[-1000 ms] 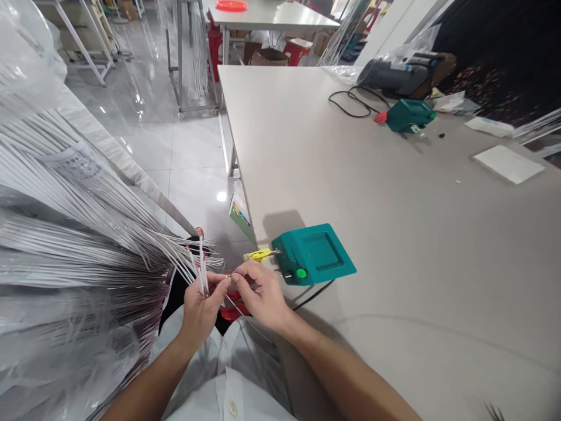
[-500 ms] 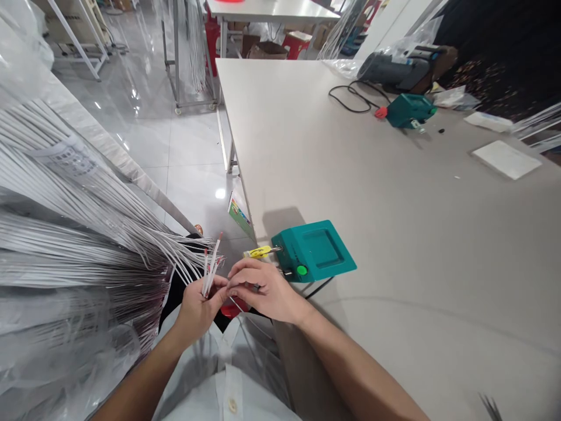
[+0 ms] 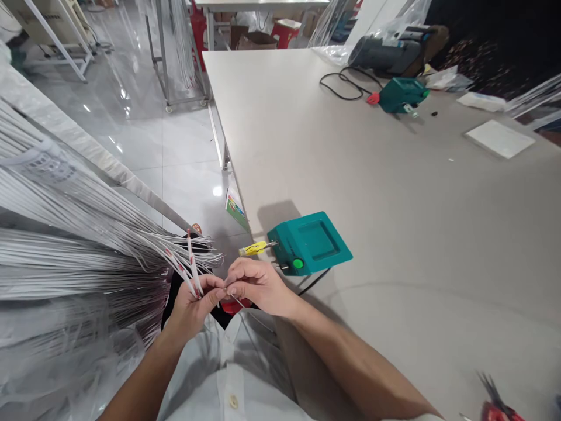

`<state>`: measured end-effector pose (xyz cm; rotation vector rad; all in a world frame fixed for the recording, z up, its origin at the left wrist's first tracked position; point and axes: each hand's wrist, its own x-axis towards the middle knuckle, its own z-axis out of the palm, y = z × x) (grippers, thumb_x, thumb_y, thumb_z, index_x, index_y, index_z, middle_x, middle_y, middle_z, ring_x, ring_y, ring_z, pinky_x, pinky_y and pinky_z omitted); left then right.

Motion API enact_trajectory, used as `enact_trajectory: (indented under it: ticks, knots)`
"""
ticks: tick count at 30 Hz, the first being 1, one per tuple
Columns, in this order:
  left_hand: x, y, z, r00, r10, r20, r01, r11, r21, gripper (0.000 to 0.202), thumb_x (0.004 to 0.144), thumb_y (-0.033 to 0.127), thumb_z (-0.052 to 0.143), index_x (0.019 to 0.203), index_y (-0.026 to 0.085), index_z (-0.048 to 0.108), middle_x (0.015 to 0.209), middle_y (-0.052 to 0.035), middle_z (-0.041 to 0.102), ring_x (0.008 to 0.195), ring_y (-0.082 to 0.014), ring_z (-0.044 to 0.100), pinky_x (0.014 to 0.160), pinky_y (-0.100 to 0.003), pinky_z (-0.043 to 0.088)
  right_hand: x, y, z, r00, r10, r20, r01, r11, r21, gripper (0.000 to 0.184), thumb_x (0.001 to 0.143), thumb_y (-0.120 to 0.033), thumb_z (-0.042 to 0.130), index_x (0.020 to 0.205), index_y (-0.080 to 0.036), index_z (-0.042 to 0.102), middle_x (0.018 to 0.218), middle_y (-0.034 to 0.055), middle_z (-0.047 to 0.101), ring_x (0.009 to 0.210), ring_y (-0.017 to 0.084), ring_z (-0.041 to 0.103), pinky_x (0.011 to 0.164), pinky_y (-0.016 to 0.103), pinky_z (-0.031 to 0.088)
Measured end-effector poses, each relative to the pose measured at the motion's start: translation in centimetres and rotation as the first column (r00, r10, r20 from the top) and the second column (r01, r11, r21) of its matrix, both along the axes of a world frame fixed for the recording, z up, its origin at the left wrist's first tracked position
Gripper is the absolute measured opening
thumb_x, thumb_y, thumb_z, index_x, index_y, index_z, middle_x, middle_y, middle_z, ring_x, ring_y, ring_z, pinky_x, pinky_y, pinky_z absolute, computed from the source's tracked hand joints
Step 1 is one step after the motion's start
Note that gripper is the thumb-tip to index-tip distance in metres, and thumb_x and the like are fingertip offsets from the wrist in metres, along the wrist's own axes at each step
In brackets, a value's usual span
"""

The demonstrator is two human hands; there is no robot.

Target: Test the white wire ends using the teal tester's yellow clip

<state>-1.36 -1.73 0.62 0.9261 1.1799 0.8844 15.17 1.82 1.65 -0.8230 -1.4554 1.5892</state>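
My left hand [image 3: 190,310] is closed around several short white wires [image 3: 193,269] with reddish ends that stick up from between its fingers. Its thumb and fingertips meet those of my right hand [image 3: 265,289] in front of my shirt. The right hand is pinched shut on the end of a thin white cable [image 3: 237,300], which trails down over my lap; the very tip is hidden by the fingers. Just beyond the right hand, a teal box [image 3: 322,237] with a green button sits at the table edge. A yellow-labelled piece [image 3: 253,249] juts from its left side.
Thick bundles of white cables [image 3: 87,204] lie at my left, partly in clear plastic. On the table [image 3: 280,128] are another teal device [image 3: 403,95], a dark grey machine [image 3: 385,54], a white pad [image 3: 499,139] and a red-handled tool [image 3: 499,409] at lower right.
The short white wires in my left hand have tilted left and spread apart. Both hands stay pinched together. The view has shifted slightly, bringing more of the red-handled tool into sight.
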Motion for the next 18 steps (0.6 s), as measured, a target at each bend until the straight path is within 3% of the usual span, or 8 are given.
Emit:
enact_trajectory:
  ticks: [8,18]
  knots:
    - [1.4,0.0,-0.1,0.932,0.189,0.308,-0.146,0.977,-0.157,0.016,0.061,0.028,0.073,0.064,0.015,0.064,0.054,0.0008,0.057,0.042,-0.0037,0.038,0.039,-0.016,0.025,-0.9,-0.7,-0.7,0.961,-0.061,-0.271,-0.030,0.947,-0.319,0.017,0.071,-0.034,0.067,0.073,-0.017,0.066,0.069,-0.0025,0.052,0.049,0.005,0.050,0.047,0.020,0.044]
    - [1.6,0.2,-0.3,0.910,0.197,0.366,-0.131,0.972,-0.198,0.020,0.056,0.029,0.077,0.063,0.014,0.065,0.053,-0.0010,0.059,0.044,-0.0055,0.045,0.036,-0.014,0.023,-1.1,-0.6,-1.3,0.925,-0.076,-0.371,-0.086,0.912,-0.401,0.019,0.069,-0.033,0.069,0.072,-0.014,0.067,0.063,-0.0017,0.055,0.046,0.004,0.047,0.043,0.019,0.038]
